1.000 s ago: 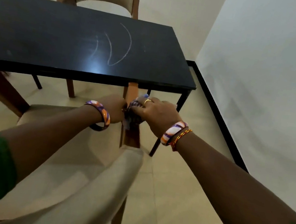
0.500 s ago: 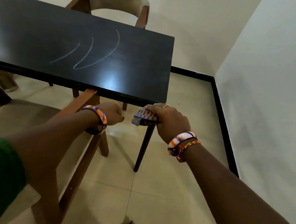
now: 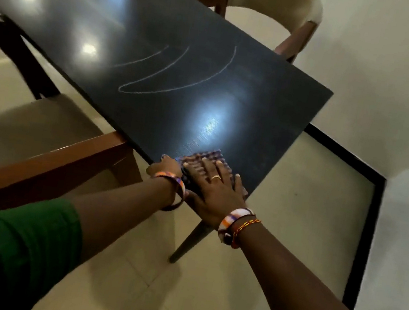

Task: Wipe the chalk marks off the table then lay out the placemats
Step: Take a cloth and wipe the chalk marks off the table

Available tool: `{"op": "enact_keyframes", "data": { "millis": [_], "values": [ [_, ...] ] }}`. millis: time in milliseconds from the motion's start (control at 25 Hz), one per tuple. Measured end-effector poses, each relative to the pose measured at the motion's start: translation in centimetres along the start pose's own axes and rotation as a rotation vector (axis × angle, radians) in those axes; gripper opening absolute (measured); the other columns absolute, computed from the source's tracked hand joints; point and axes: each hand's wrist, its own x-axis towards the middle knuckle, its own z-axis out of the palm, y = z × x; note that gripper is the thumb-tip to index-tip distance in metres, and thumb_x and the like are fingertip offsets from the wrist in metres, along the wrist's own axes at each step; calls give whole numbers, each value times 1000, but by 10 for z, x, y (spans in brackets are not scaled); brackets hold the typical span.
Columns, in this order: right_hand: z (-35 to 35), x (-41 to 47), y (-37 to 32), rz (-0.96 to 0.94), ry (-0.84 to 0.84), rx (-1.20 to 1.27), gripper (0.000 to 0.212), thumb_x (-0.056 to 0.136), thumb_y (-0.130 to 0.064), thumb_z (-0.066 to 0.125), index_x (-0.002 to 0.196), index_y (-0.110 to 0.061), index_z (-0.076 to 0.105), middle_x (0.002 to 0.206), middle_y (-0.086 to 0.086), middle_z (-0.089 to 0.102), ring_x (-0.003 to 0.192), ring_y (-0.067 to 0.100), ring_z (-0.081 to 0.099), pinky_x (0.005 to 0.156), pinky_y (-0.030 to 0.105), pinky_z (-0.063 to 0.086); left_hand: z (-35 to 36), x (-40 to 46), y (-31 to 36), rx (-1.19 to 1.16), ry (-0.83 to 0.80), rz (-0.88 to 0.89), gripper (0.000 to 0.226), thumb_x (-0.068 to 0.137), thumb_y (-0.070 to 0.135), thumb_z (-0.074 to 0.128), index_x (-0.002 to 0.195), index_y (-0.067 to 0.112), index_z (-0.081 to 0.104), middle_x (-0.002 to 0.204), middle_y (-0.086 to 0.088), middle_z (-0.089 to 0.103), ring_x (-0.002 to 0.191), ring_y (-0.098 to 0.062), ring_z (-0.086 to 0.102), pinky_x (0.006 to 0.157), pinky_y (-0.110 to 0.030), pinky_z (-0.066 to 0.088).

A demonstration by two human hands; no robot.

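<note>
Black tabletop [image 3: 91, 16], glossy, carries the chalk marks [image 3: 173, 72]: pale curved strokes, not yet wiped. A ribbed purple cloth [image 3: 204, 157] lies flat at the near corner of the table. The right hand [image 3: 213, 183] presses on the cloth with fingers straight and spread. The left hand [image 3: 166, 167] sits at the table edge, touching the cloth's left side; its fingers are curled, but whether they pinch the cloth cannot be told.

Key relation: the marks lie ahead and to the left of the hands, well apart from the cloth. Their long axis runs diagonally, from the near left up toward the far right. The right hand is on the cloth and is judged the likelier to drive the stroke. No placemats are in view.
</note>
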Motion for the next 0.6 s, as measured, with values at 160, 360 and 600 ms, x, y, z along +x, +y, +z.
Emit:
{"op": "enact_keyframes", "data": {
  "millis": [160,360,600],
  "values": [
    [-17,39,66,-82,-22,-41,54,96,-53,23,144,-50,-2,158,-12,-11,145,21,-15,114,57,-7,13,-10,-3,-68,283,-7,50,100,30,35,137,-4,35,143,-19,41,131,-34,40,106,-36,30],
    [-51,83,168,104,39,-3,55,96,-54,21,145,-46,-1,159,-9,-8,146,25,-8,115,57,4,33,-31,-14,-227,399,-37,56,100,42,25,137,1,36,140,-16,44,127,-34,43,102,-37,33],
    [-45,61,157,-347,-21,-122,56,98,-48,23,147,-41,-3,159,0,-10,145,33,-9,115,56,4,94,-79,-61,-269,665,-78,63,100,44,16,122,-2,53,127,-22,54,115,-37,51,95,-38,38]
  ]
}}
